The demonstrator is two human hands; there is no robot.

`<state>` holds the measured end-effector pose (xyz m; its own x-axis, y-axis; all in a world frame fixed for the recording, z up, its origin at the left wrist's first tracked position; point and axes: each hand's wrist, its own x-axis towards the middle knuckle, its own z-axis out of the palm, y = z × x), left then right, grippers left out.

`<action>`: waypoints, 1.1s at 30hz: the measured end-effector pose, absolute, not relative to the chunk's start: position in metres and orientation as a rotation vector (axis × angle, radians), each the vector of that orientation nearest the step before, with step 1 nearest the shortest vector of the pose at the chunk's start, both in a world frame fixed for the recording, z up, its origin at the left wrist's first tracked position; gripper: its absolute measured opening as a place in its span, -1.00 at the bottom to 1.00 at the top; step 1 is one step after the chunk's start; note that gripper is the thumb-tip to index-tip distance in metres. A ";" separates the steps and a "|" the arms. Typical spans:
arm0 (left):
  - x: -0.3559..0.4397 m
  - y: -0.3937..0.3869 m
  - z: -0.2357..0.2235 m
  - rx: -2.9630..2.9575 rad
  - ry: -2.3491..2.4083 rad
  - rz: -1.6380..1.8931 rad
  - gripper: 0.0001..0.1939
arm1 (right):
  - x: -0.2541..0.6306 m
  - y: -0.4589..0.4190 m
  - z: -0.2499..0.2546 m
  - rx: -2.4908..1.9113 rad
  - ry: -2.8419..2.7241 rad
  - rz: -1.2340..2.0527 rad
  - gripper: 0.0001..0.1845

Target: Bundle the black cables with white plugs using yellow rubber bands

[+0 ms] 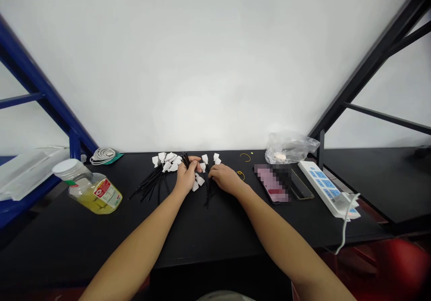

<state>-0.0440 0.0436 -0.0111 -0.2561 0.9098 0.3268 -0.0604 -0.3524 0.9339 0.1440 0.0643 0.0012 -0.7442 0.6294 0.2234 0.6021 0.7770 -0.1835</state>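
Note:
My left hand [187, 172] is closed round a small bundle of black cables [186, 158], their dark ends pointing up. White flat end pieces [198, 182] show below its fingers. My right hand [225, 176] has its fingers bent at a few more black cables with white ends [205, 159], and seems to pinch one; the fingertips are partly hidden. Left of my left hand, a fanned pile of similar black cables [151, 182] lies on the table, white ends toward the wall.
A jar of yellow liquid [101, 195] tilts at the left near a coiled white cable [103, 155]. At right lie yellow ties [240, 174], a pink-screened phone [272, 182], a dark phone [301, 185], a clear plastic bag [291, 147] and a power strip [325, 186]. Metal frames flank the black table [208, 238].

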 end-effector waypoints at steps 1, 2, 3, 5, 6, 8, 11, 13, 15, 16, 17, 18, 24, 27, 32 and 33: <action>-0.044 0.044 -0.012 1.242 1.110 1.695 -0.78 | 0.149 0.066 0.003 -0.933 -2.668 0.181 -0.74; -0.044 0.044 -0.013 1.232 1.106 1.688 -0.77 | 0.154 0.067 0.005 -0.909 -2.615 0.225 -0.76; -0.044 0.044 -0.014 1.224 1.107 1.683 -0.76 | 0.158 0.068 0.007 -0.893 -2.527 0.267 -0.78; -0.043 0.043 -0.014 1.236 1.122 1.685 -0.71 | 0.161 0.067 0.011 -0.903 -2.227 0.336 -0.83; -0.043 0.042 -0.014 1.265 1.131 1.695 -0.69 | 0.159 0.066 0.013 -0.912 -2.044 0.375 -0.85; -0.043 0.040 -0.012 1.378 1.139 1.725 -0.64 | 0.149 0.061 0.014 -0.904 -1.741 0.485 -0.85; -0.043 0.034 -0.007 1.625 1.110 1.676 -0.59 | 0.126 0.051 0.012 -0.808 -1.735 0.693 -0.82; -0.043 0.031 -0.005 1.743 1.118 1.572 -0.52 | 0.115 0.045 0.011 -0.735 -1.884 0.712 -0.77; -0.042 0.029 -0.005 1.784 1.168 1.512 -0.51 | 0.114 0.043 0.013 -0.716 -1.987 0.588 -0.75; -0.042 0.029 -0.005 1.787 1.196 1.493 -0.56 | 0.118 0.043 0.015 -0.732 -2.021 0.507 -0.74; -0.042 0.029 -0.006 1.776 1.216 1.486 -0.62 | 0.124 0.044 0.017 -0.755 -2.055 0.436 -0.75; -0.042 0.029 -0.007 1.754 1.226 1.486 -0.67 | 0.132 0.046 0.019 -0.796 -2.088 0.391 -0.73; -0.041 0.036 -0.012 1.369 1.107 1.747 -0.78 | 0.174 0.056 0.026 -0.975 -2.597 0.663 -0.72; -0.039 0.039 -0.012 1.270 0.987 1.798 -0.82 | 0.174 0.057 0.023 -1.017 -2.715 0.664 -0.87; -0.038 0.037 -0.010 1.220 0.928 1.762 -0.78 | 0.185 0.061 0.030 -0.978 -2.566 0.786 -0.90; -0.038 0.036 -0.009 1.206 0.929 1.751 -0.75 | 0.189 0.063 0.033 -0.989 -2.480 0.856 -0.93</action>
<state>-0.0382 0.0362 -0.0092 -0.2270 0.9023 0.3666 -0.2024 -0.4119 0.8885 0.1895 0.0629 0.0328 -0.7017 0.7075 0.0840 0.5051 0.5771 -0.6417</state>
